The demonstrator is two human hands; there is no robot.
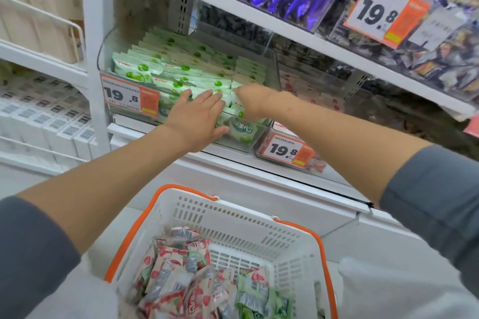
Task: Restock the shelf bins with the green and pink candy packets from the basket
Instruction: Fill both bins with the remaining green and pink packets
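Green candy packets (181,72) fill the clear shelf bin (272,67); left hand (199,116) lies flat on them, right hand (250,103) reaches in, fingers buried, grip unclear. Pink packets (176,280) lie in the basket (233,217).

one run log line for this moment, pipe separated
phase: restocking | left hand: flat on green packets in clear bin | right hand: at same bin, fingers hidden | basket: mostly pink packets

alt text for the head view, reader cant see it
Two bare hands reach into a clear shelf bin full of green packets: the left hand lies flat on them, and the right hand reaches in beside it, fingers hidden. Below, a white basket holds pink packets and a few green ones.
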